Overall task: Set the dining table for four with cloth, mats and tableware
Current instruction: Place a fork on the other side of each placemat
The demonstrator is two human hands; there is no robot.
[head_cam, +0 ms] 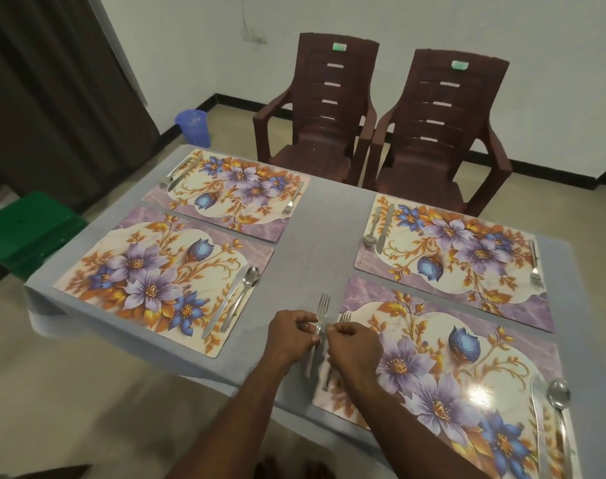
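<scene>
Fork handles [316, 344] partly hidden under both hands; near-right mat [467, 392] and its knife [538, 409] cut off by bottom edge.

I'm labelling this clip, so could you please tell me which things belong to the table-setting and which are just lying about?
In the job: grey tablecloth; four floral placemats; two steel forks, held by left hand and right hand; laid spoons and knives.

Lying about: two brown plastic chairs; blue plastic bin; green plastic stool.

Two bare forearms, sleeveless to the frame edge, left hand [292, 335] and right hand [353, 345] unadorned.
</scene>
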